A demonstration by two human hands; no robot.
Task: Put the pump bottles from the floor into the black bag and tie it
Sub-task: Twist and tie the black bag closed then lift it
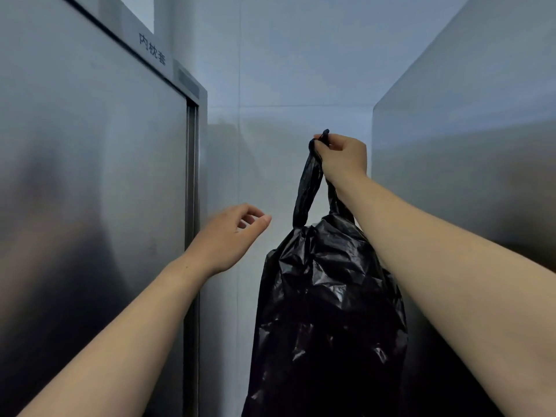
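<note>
the right hand (341, 156) is raised in front of a pale grey wall (285, 70), its grip clenched on the top of the twisted loop handles (307, 188) of a crinkled, glossy black plastic bag (328, 311). the bag hangs straight down from that grip, its gathered neck pulled tight just below the handles and its bulging body filling the lower middle of the view, partly behind the right forearm. what the bag holds cannot be seen through the plastic. the left hand (228, 236) is lower and to the left of the bag, apart from it, its grip released and holding nothing, with the fingers loosely curled and the thumb pointing toward the handles. to the left stands a brushed steel cabinet door (90, 176) with dark printed characters (152, 52) on the panel above it, and to the right a plain grey panel (466, 130) closes in the narrow space.
</note>
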